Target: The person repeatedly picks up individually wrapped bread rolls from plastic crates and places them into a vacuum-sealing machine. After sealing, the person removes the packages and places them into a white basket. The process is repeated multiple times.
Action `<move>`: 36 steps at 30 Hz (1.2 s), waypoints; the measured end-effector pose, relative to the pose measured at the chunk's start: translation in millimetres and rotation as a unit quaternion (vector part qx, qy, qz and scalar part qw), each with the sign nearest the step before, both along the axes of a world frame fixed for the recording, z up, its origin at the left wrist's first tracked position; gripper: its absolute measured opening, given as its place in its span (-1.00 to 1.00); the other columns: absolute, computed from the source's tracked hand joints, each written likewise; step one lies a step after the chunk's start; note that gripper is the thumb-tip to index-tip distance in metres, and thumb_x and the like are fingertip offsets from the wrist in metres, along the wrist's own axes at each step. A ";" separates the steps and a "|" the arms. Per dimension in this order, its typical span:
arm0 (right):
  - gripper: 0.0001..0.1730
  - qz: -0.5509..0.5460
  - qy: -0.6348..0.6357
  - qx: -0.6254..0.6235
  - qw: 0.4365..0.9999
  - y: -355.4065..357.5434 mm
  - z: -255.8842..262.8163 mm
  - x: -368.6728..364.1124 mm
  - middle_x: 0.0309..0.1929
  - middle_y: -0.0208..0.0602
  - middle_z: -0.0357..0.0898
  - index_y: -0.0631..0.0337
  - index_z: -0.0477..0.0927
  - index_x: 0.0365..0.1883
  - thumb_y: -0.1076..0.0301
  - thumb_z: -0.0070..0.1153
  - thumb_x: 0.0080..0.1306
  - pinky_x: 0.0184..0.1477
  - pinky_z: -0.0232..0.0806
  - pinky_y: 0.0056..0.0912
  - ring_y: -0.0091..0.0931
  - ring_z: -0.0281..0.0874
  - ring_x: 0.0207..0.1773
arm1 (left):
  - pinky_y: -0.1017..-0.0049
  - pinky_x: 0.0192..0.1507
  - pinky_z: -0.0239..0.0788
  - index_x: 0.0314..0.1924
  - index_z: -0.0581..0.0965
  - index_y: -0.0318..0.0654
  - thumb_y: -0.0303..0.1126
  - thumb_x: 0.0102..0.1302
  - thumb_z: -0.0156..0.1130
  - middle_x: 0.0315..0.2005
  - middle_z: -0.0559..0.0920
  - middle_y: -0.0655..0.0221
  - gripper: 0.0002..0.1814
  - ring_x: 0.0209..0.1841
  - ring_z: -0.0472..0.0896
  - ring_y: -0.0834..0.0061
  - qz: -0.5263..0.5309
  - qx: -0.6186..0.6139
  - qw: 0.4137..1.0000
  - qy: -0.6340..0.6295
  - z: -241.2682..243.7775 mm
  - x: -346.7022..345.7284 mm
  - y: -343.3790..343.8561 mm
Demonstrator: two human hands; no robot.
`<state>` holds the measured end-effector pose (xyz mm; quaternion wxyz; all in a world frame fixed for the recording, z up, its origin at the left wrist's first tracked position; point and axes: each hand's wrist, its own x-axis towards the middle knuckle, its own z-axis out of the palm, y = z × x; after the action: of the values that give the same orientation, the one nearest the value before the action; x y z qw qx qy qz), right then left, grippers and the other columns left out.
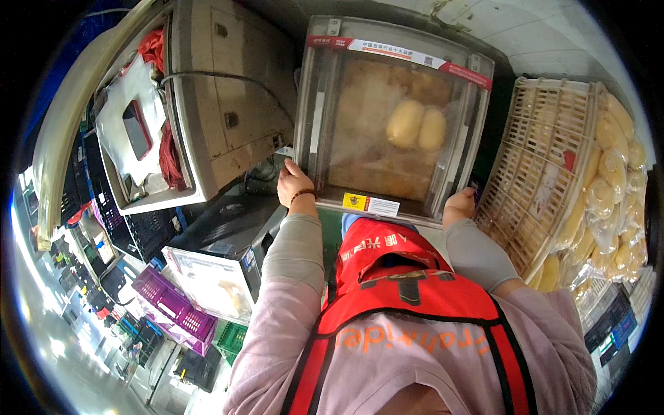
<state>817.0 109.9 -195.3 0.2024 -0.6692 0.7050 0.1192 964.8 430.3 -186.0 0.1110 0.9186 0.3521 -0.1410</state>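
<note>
Before me is a vacuum packing machine with a thick clear lid (321, 119). Through the lid I see two yellow, rounded pieces of food (406, 124), seemingly peeled potatoes, side by side on a brownish, stained chamber plate (363, 161). My left hand (295, 184) grips the lid's front left corner, a dark bracelet at its wrist. At the front right corner, my right hand (459, 204) is curled around the lid's edge, with its fingers partly hidden.
A white plastic basket (539, 166) stands at the right, with bagged yellow produce (612, 181) beside it. Left is a metal-sided machine (233, 104) with a cable; a phone (137, 129) lies on white sheeting there. Below are another clear-lidded unit (212, 282) and a purple crate (174, 306).
</note>
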 end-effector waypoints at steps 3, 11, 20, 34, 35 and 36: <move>-0.32 -0.019 -0.011 0.006 1.000 -0.1 -1.0 -0.2 -0.04 0.19 0.45 0.44 0.52 -0.15 0.03 -0.55 0.35 0.10 0.18 -0.03 0.04 0.36 0.04 | 0.15 -0.24 0.40 -0.31 0.60 -0.26 0.12 0.34 -0.32 -0.35 0.63 0.06 -0.35 -0.27 0.58 0.03 0.009 0.005 1.000 -0.010 0.3 0.6 -1.0; -0.34 -0.058 -0.044 0.006 0.997 1.2 -6.1 -4.0 0.00 0.15 0.44 0.41 0.48 -0.07 0.03 -0.56 0.37 0.10 0.19 -0.01 0.02 0.35 0.06 | 0.15 -0.22 0.39 -0.29 0.60 -0.24 0.13 0.33 -0.33 -0.34 0.63 0.07 -0.35 -0.24 0.57 0.04 -0.001 -0.001 1.000 -0.011 2.7 1.2 -2.4; -0.37 0.182 0.052 0.028 0.981 -16.2 -30.3 -31.5 0.07 0.13 0.39 0.36 0.39 0.08 0.02 -0.52 0.38 0.15 0.14 -0.07 -0.05 0.28 0.17 | 0.15 -0.21 0.40 -0.31 0.59 -0.25 0.12 0.34 -0.33 -0.37 0.62 0.05 -0.36 -0.26 0.58 0.03 -0.029 -0.012 0.999 -0.007 -8.7 -1.2 8.8; -0.43 0.557 -0.140 -0.123 0.809 189.1 2.8 83.9 0.31 -0.17 0.08 0.04 0.30 0.15 0.17 -0.01 0.13 0.33 -0.17 0.00 -0.19 -0.10 0.39 | 0.24 0.12 0.21 0.08 0.38 -0.29 0.01 0.24 0.03 0.04 0.43 0.00 -0.43 0.11 0.36 0.01 -0.163 -0.310 0.936 0.035 -14.3 -16.6 75.3; -0.42 0.551 -0.142 -0.134 0.811 196.9 0.1 85.2 0.33 -0.19 0.05 0.03 0.29 0.15 0.16 0.00 0.13 0.34 -0.20 0.00 -0.19 -0.13 0.40 | 0.26 0.13 0.21 0.09 0.35 -0.34 -0.02 0.15 0.16 0.06 0.40 0.01 -0.36 0.13 0.35 0.04 -0.317 -0.335 0.887 -0.014 -6.3 -23.3 93.0; -0.44 0.553 -0.156 -0.144 0.806 197.3 2.1 85.2 0.32 -0.21 0.05 0.02 0.29 0.14 0.17 0.00 0.13 0.34 -0.20 0.02 -0.18 -0.10 0.39 | 0.31 0.10 0.26 0.10 0.36 -0.31 -0.15 0.14 0.23 0.01 0.45 0.05 -0.42 0.09 0.40 0.09 -0.364 -0.402 0.838 -0.064 49.4 -15.7 98.4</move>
<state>902.2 307.2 -193.2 0.1103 -0.9767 0.1838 0.0021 949.1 528.6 -136.6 0.4338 0.8619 -0.1035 -0.2414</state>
